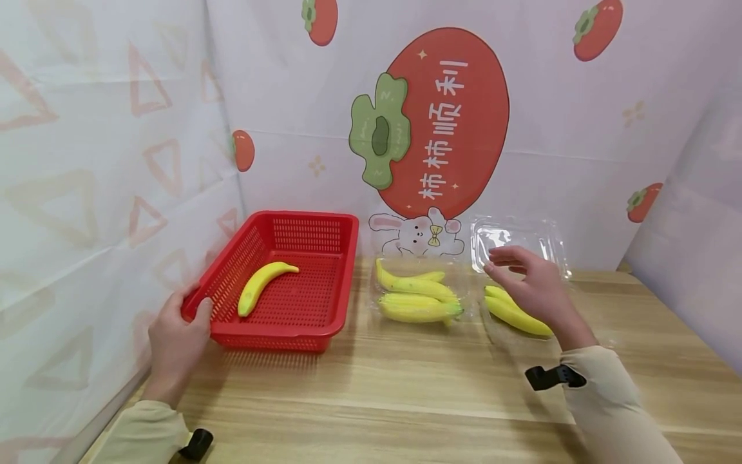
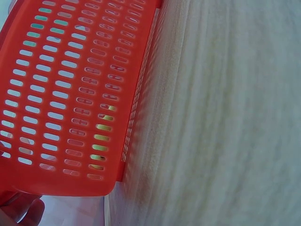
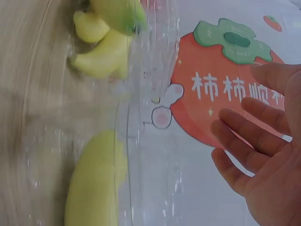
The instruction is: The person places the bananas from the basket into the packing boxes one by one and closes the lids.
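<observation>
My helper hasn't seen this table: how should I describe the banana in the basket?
Find the red basket on the left. Inside lies one curved yellow banana. It lies alone, while the other bananas sit in clear plastic boxes.

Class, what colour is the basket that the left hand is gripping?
The basket is red; the head view shows it best.

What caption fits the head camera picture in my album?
The left hand grips a red basket holding one banana; the right hand hovers near a clear box of bananas.
</observation>
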A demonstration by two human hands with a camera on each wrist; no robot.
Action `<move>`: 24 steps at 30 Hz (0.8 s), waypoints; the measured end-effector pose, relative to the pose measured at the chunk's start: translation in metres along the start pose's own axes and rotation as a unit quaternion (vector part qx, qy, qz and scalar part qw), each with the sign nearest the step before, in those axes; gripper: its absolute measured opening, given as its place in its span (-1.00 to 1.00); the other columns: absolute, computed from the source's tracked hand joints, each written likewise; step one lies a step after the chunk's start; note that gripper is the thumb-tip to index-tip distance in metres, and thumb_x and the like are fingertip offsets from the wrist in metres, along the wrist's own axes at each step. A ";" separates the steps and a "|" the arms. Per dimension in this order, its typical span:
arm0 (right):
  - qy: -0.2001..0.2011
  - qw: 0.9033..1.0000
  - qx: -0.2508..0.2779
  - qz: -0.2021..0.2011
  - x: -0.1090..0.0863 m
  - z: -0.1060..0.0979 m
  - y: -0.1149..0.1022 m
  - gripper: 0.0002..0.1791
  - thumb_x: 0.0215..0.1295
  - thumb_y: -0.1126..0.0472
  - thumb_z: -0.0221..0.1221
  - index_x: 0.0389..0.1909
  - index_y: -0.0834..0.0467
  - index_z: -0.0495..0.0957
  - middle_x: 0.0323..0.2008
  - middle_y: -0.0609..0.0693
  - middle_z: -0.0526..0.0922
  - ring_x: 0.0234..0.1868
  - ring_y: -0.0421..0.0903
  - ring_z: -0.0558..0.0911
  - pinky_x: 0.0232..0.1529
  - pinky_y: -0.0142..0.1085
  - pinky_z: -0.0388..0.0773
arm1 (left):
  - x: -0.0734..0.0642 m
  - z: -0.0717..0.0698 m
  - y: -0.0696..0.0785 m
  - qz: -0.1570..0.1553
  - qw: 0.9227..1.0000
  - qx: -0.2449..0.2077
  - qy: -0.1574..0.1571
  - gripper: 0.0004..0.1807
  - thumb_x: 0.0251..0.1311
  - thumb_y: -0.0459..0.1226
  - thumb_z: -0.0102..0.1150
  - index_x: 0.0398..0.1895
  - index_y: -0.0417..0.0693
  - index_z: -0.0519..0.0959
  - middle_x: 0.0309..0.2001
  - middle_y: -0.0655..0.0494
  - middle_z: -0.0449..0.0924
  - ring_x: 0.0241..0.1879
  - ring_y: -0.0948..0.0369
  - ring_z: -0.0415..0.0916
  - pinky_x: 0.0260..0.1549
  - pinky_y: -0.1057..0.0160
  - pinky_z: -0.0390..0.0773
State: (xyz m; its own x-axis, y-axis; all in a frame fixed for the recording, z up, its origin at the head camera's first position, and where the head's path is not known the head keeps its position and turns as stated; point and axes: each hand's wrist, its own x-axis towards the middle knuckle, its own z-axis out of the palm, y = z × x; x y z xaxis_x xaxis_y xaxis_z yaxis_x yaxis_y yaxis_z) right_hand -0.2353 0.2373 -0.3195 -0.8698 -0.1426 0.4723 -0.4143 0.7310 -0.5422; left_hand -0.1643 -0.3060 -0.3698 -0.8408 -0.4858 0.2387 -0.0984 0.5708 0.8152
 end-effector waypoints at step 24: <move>-0.087 0.992 0.090 -0.008 0.055 0.065 -0.075 -0.47 0.47 -0.01 0.31 0.34 0.13 0.57 0.25 0.16 0.70 0.24 0.10 0.70 0.31 0.08 0.63 | 0.002 -0.002 0.001 -0.002 1.000 -0.002 -0.002 -0.35 0.55 -0.08 -0.03 0.63 -0.05 0.30 0.50 -0.28 0.44 0.32 -0.19 0.49 0.26 -0.29 0.57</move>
State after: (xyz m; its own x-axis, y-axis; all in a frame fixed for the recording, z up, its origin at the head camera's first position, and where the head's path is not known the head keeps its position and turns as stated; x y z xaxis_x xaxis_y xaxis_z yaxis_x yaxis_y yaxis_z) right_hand -0.2700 0.1310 -0.2984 -0.8897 -0.2770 0.3630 -0.4552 0.5996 -0.6583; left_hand -0.1652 -0.3076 -0.3675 -0.8420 -0.4861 0.2339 -0.0993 0.5659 0.8185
